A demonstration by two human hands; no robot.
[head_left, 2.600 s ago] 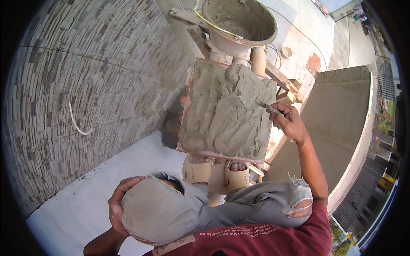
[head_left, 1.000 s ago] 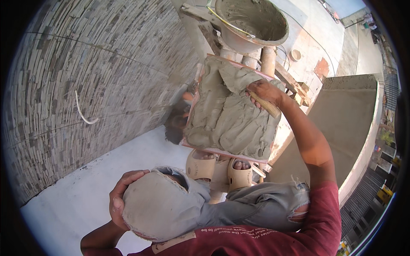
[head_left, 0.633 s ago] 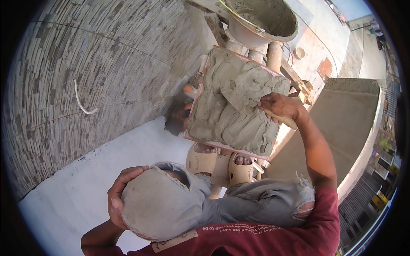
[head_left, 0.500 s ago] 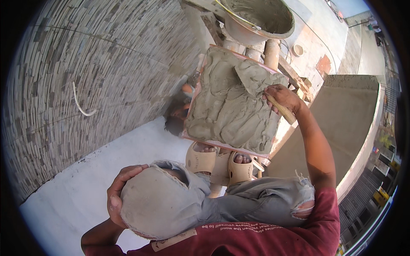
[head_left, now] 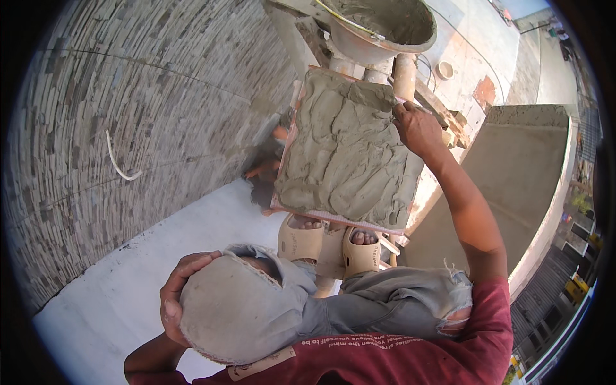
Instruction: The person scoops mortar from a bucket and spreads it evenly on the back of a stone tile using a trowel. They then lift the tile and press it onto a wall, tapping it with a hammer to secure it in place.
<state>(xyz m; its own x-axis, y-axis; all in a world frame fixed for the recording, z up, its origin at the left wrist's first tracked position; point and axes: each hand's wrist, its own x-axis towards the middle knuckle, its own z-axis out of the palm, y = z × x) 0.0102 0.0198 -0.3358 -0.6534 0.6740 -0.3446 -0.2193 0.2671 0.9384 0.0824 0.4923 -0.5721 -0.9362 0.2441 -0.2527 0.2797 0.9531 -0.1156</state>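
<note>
At the middle of the head view, slightly toward 1 o'clock, lies the mortar [head_left: 346, 151], one thick, ridged layer on one board [head_left: 393, 230], whose pinkish rim shows at its 6 o'clock side. The right arm rises from 5 o'clock, bent at the elbow, and the right hand [head_left: 420, 130] is at 2 o'clock, back upward, over the upper right edge of the mortar. Its fingers are closed, but what they grip is hidden under the hand, so I cannot tell it. The left arm comes from 7 o'clock; the left hand [head_left: 178, 296], at 8 o'clock, rests cupped, not clenched, against one knee [head_left: 237, 308].

I count two sandals [head_left: 300, 242] at 6 o'clock, just beside the board, with one foot in each. Toward 1 o'clock stands one large tub [head_left: 359, 46] with mortar inside; beneath it, three posts [head_left: 404, 78] are visible. Between 1 and 2 o'clock is one small bowl [head_left: 444, 76]. One white cable [head_left: 114, 160] curves on the wall [head_left: 186, 115], between 9 and 10 o'clock.
</note>
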